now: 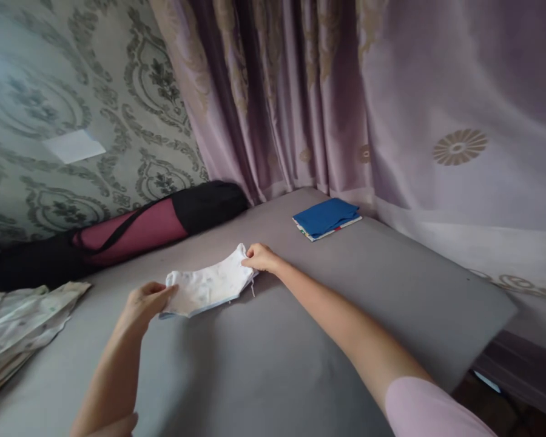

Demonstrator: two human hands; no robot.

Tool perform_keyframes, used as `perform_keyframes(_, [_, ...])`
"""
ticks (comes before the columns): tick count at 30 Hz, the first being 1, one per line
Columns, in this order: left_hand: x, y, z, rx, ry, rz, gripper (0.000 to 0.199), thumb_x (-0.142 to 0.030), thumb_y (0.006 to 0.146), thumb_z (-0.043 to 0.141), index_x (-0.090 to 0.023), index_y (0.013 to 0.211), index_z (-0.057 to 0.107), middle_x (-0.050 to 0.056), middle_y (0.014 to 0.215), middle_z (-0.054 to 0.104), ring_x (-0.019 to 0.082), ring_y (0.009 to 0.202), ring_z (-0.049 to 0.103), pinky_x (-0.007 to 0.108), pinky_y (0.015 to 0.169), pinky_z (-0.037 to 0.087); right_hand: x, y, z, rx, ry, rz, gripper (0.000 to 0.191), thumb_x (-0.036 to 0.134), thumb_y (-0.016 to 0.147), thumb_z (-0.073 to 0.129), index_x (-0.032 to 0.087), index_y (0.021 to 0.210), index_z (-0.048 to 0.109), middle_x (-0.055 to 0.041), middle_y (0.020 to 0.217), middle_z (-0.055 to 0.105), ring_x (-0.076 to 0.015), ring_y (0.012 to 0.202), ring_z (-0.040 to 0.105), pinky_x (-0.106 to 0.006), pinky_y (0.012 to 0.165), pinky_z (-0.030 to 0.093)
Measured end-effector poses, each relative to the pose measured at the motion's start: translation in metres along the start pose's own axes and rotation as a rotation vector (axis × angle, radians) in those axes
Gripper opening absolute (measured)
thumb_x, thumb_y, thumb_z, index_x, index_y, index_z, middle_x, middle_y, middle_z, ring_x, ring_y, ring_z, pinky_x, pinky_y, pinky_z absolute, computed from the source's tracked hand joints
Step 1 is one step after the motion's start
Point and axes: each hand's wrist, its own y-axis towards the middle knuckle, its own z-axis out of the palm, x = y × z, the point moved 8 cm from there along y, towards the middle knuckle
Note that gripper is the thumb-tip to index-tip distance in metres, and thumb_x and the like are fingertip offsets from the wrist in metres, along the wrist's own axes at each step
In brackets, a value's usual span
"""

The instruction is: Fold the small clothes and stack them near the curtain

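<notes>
And here it is, centre stage: a small, white, thin-looking cloth piece with a faint print and a pale blue lower edge (209,286), stretched between two hands above the broad, smooth, grey fabric-covered bed (264,376). The left hand (148,302) has its thumb and fingers closed narrowly on the near-left end; over on the far side, the right hand (261,258) pinches the upper right corner, fingertips drawn tight together. One grip at each end, and that seems to be what spreads the soft cloth to its width, since it dips along the top between the two holds. Short white strings dangle below the right end, nothing gripping them. Whether the lower edge brushes the bed, I cannot tell!

Look right, beyond the hands: a flat, blue, folded cloth (326,216) sits squarely over a thin, white-edged flat item, well apart from the action, perhaps put there to leave working room. At the left edge, a loose heap of pale, printed fabric (25,325) lies rumpled, near the left arm, so probably within easy reach. And along the patterned grey-green wall (159,79) rests a long, black-and-maroon, tube-shaped fabric bag (134,235), pushed up to the back, likely so its bulk stays off the open middle of the bed
</notes>
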Motion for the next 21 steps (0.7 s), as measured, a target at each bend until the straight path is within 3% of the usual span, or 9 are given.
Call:
perform_keyframes(3, [-0.048,-0.006,0.020,0.063,-0.129,0.058,0.031,-0.045,0.059,0.069,-0.018,0.068,0.056,-0.005,0.048,0.048,0.011,0.046,0.043,0.021,0.044,0.029,-0.025,0.001,-0.040,-0.081,0.045,0.018,0.015,0.029,0.069,0.067,0.017,0.078,0.067,0.0039,0.061,0.062,-0.0095,0.057,0.056,-0.017,0.050,0.036])
perform_keyframes(6, [-0.098,-0.015,0.049,0.064,-0.300,0.109,0.037,-0.037,0.058,0.070,-0.017,0.086,0.056,-0.005,0.058,0.054,0.010,0.048,0.048,0.020,0.045,0.033,-0.057,-0.005,-0.089,-0.159,0.072,0.058,0.013,0.026,0.071,0.067,0.015,0.078,0.066,0.0054,0.057,0.057,-0.0081,0.053,0.051,-0.017,0.049,0.034])
perform_keyframes(9, [-0.155,-0.026,0.095,0.211,-0.480,0.282,0.064,-0.037,0.061,0.069,-0.018,0.120,0.052,-0.005,0.064,0.058,0.010,0.049,0.051,0.019,0.046,0.035,-0.089,-0.015,-0.143,-0.235,0.074,0.119,0.008,0.021,0.072,0.065,0.014,0.076,0.064,0.0063,0.053,0.052,-0.0075,0.049,0.047,-0.018,0.048,0.033])
perform_keyframes(11, [-0.189,-0.030,0.127,0.282,-0.520,0.383,0.069,-0.036,0.064,0.066,-0.017,0.128,0.050,-0.006,0.059,0.054,0.009,0.046,0.046,0.019,0.045,0.033,-0.108,-0.022,-0.179,-0.284,0.061,0.159,0.006,0.019,0.072,0.064,0.014,0.076,0.063,0.0066,0.052,0.050,-0.0076,0.047,0.045,-0.019,0.047,0.032])
perform_keyframes(16, [-0.254,-0.027,0.199,0.303,-0.467,0.518,0.035,-0.033,0.071,0.059,-0.011,0.095,0.072,-0.003,0.054,0.050,0.008,0.047,0.042,0.019,0.045,0.029,-0.141,-0.040,-0.262,-0.484,0.017,0.246,0.032,0.009,0.069,0.065,0.015,0.100,0.060,0.0046,0.067,0.058,-0.0086,0.054,0.049,-0.018,0.050,0.035])
perform_keyframes(21, [-0.289,-0.023,0.253,0.360,-0.537,0.508,0.030,-0.030,0.072,0.062,-0.012,0.093,0.074,0.000,0.064,0.062,0.011,0.056,0.054,0.020,0.052,0.041,-0.157,-0.032,-0.305,-0.457,-0.164,0.156,0.016,0.006,0.077,0.057,0.013,0.086,0.068,-0.0014,0.074,0.064,-0.0096,0.061,0.054,-0.019,0.056,0.038])
